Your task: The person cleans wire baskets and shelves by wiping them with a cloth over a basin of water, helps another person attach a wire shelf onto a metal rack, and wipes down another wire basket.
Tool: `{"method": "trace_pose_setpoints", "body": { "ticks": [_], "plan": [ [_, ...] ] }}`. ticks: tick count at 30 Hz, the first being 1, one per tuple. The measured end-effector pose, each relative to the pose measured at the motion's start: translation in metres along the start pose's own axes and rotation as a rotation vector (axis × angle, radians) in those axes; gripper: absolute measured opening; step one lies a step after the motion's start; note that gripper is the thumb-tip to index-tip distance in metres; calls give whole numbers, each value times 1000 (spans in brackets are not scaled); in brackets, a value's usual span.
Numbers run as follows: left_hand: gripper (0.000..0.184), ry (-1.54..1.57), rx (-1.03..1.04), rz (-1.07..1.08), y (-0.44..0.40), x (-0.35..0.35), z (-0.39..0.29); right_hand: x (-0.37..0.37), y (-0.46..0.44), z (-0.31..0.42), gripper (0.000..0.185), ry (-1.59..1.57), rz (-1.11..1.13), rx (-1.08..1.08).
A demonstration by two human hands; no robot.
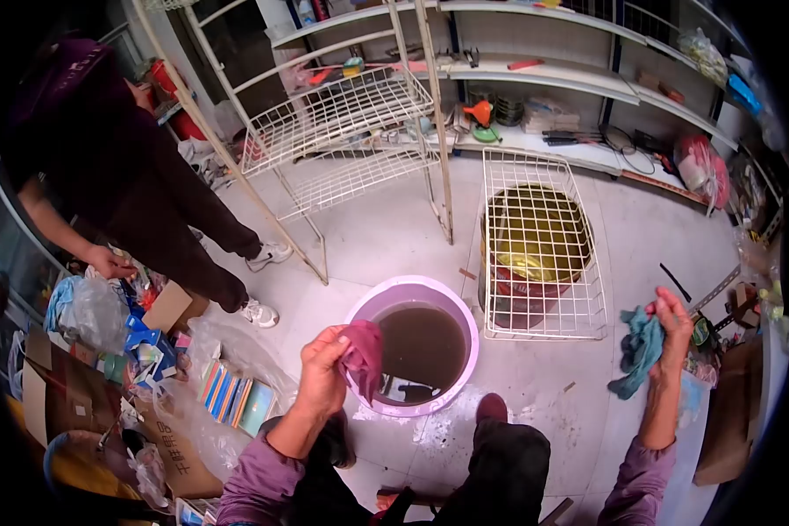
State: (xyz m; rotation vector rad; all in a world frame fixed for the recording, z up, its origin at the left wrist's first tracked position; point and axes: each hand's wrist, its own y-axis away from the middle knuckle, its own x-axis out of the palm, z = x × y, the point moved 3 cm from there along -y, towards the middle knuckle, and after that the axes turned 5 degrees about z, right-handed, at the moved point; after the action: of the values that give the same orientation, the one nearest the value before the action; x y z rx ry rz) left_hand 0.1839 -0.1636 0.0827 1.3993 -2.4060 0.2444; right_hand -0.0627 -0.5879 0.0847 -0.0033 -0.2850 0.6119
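Pale tiled floor (368,254), metal shelving (535,67) along the far side. Lilac plastic basin (470,342) stands between, dark murky water (425,337) inside. Left hand (324,351) closed on maroon cloth (362,355), at the basin's left side; contact with rim unclear. Right hand (672,320) well apart from basin, loosely gripping teal cloth (640,355), its fingers partly extended. Both cloths look soft, limp, light; likely heavier and slippery if wet, hardly fragile. Best hold: bunched upper edge or a corner. Maroon piece hangs lengthwise, free end toward the wearer; teal one slants from fingers down-left in view.
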Motion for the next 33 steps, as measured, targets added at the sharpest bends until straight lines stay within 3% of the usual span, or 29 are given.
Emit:
{"method": "trace_pose_setpoints", "body": {
  "ticks": [7,9,11,14,15,16,20,21,23,26,27,31,33],
  "plan": [
    [28,141,-24,111,47,42,13,168,95,29,32,-97,469,29],
    [29,158,-26,150,61,58,18,205,122,16,33,-126,538,-25],
    [29,186,-49,225,86,72,19,239,154,-9,37,20,543,-229],
    [39,275,-71,165,106,84,25,247,179,-13,42,-24,487,-187],
    [47,169,41,206,112,88,22,245,186,-10,42,-20,488,-189],
    [56,62,153,245,119,91,19,244,193,-6,43,-61,532,-170],
    [68,21,154,216,129,90,26,238,215,2,49,-300,678,11],
    [68,24,155,233,129,90,25,239,216,6,50,-430,710,75],
    [64,85,120,73,125,82,25,244,212,11,51,-444,788,41],
    [46,252,92,-5,100,59,21,265,191,10,49,-83,991,4],
    [42,275,76,-24,88,54,15,271,176,13,47,-10,978,57],
    [35,219,-14,-39,28,33,25,308,91,-7,46,206,770,-65],
    [35,189,-26,-64,10,32,36,330,53,-18,48,159,733,174]
  ]
}}
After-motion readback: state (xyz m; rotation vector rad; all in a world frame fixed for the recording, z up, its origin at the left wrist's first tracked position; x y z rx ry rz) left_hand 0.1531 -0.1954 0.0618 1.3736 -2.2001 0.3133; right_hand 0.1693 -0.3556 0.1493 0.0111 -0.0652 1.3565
